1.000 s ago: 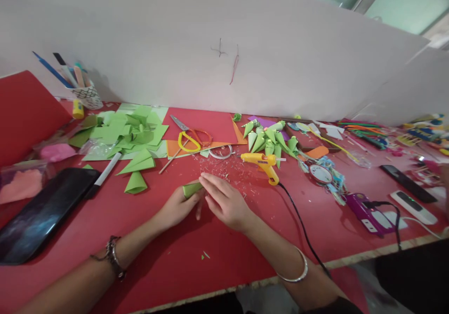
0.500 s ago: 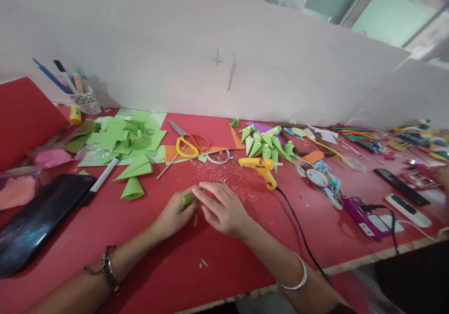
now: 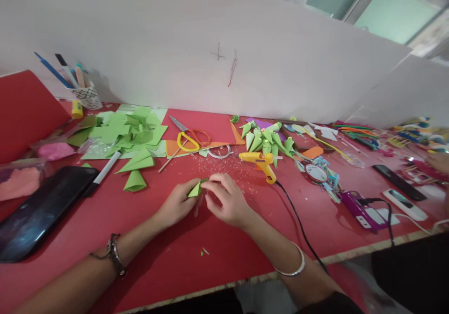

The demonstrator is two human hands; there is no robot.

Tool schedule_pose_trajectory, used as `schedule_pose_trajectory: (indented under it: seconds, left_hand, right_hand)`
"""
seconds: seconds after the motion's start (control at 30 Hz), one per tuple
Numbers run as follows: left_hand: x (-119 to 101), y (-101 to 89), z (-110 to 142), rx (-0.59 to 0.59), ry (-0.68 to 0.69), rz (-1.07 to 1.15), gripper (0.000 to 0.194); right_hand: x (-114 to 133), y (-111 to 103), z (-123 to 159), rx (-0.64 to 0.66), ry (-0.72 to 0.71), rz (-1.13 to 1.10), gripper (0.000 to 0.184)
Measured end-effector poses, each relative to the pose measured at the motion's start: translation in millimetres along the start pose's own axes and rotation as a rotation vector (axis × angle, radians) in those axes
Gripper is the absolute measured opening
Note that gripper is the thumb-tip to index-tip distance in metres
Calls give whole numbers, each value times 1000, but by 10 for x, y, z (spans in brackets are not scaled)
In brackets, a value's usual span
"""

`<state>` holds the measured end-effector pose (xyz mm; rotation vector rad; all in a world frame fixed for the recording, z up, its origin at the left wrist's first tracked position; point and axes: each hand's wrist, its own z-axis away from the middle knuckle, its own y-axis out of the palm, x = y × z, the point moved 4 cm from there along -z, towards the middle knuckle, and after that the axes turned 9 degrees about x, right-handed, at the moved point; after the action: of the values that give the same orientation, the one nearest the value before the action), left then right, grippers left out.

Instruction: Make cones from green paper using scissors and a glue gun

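Between my two hands is a small folded piece of green paper (image 3: 195, 190), pointed at the right end. My left hand (image 3: 177, 203) is closed around its lower left side. Thumb and fingertips of my right hand (image 3: 227, 199) pinch its right end; the exact grip there is partly hidden. Just beyond the hands, paper scraps dot the red tabletop (image 3: 168, 267). A green paper cone (image 3: 135, 181) and folded green paper (image 3: 138, 160) lie left of my hands. A yellow glue gun (image 3: 261, 163) lies to the right, its black cord running toward the front edge.
Scissors (image 3: 188, 145) and a pile of green paper squares (image 3: 135, 131) lie at the back. Several green cones (image 3: 264, 138) are heaped behind the glue gun. A black phone (image 3: 45, 206) is at left, a purple power strip (image 3: 361, 211) at right. Another person's hand (image 3: 438, 162) shows far right.
The green paper has turned, so that a wider, triangular face now shows between my hands. My right hand has shifted slightly to the right. The view has tilted a little.
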<state>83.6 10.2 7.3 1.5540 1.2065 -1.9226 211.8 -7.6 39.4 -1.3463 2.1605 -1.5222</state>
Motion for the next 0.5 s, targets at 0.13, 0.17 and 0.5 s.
schedule_pose_trajectory:
  seconds: [0.13,0.17,0.5]
  left_hand:
    - [-9,-8,4,-11,10,-270,14]
    - [-8,-8,5,-6,6,-330,14]
    - [10,-3,18,28,-42,-571,10]
  right_hand:
    - [-25,4,-4,19,29,-8,26]
    - [-27,3,-7,25,32,-3,25]
    - [-23,-6,-21,26,6,21,16]
